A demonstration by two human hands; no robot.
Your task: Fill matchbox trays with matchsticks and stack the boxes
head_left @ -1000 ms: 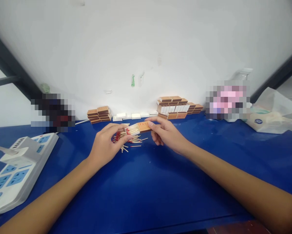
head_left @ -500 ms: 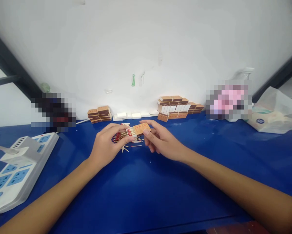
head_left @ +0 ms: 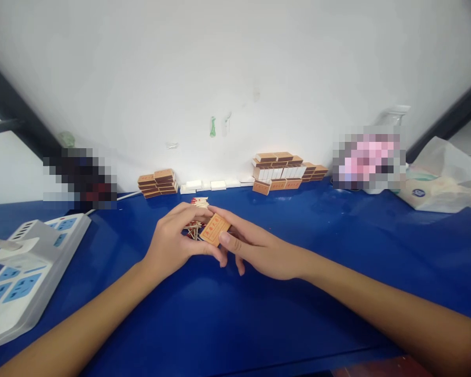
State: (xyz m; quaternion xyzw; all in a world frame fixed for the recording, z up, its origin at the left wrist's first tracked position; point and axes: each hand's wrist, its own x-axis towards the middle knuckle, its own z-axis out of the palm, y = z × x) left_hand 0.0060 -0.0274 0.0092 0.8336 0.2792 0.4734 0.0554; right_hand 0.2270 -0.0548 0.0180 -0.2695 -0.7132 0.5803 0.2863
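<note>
Near the middle of the blue worktop (head_left: 259,324), the left hand (head_left: 171,245) and right hand (head_left: 259,250) both pinch a small orange-brown cardboard matchbox (head_left: 215,229). Half a second ago its tray stuck out; now it looks shut and sits lower, just before the loose red-tipped matches (head_left: 193,228).

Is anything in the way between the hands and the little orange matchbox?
No, nothing visible. The left hand and the right hand both hold the matchbox directly. The loose matches lie behind it on the blue table, not in between.
</note>
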